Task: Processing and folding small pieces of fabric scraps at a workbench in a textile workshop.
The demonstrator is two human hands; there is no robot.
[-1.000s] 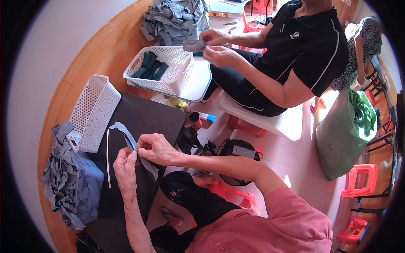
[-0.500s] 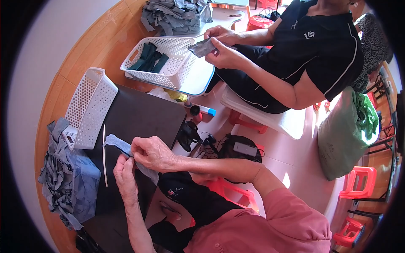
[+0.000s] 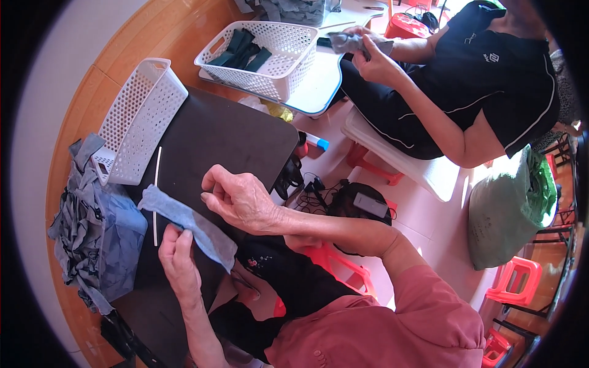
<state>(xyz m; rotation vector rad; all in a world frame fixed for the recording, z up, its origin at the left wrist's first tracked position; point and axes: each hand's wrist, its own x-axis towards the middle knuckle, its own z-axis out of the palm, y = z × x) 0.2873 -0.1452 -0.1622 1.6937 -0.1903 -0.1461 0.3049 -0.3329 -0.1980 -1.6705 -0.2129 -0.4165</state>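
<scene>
My left hand (image 3: 178,250) pinches the lower edge of a blue-grey cloth strip (image 3: 190,222) between thumb and fingers. The strip slants over the dark table, lighter blue along one side and greyer on the other. My right hand (image 3: 246,199) is raised to the right of the cloth, apart from it, its fingers loosely bent with a gap to the thumb and nothing visible in them. A thin white stick (image 3: 157,197) lies on the table behind the strip's upper end.
A white perforated basket (image 3: 136,122) stands at the table's (image 3: 227,132) far left; grey cloth strips (image 3: 76,230) heap over a bin nearby. Across, a co-worker's hands (image 3: 374,61) hold grey cloth beside another white basket (image 3: 287,87) with dark green pieces. A green sack (image 3: 500,211) stands right.
My right hand has let go of the cloth and moved up to the right. The strip now shows broader, held by my left hand alone. The whole view has shifted.
</scene>
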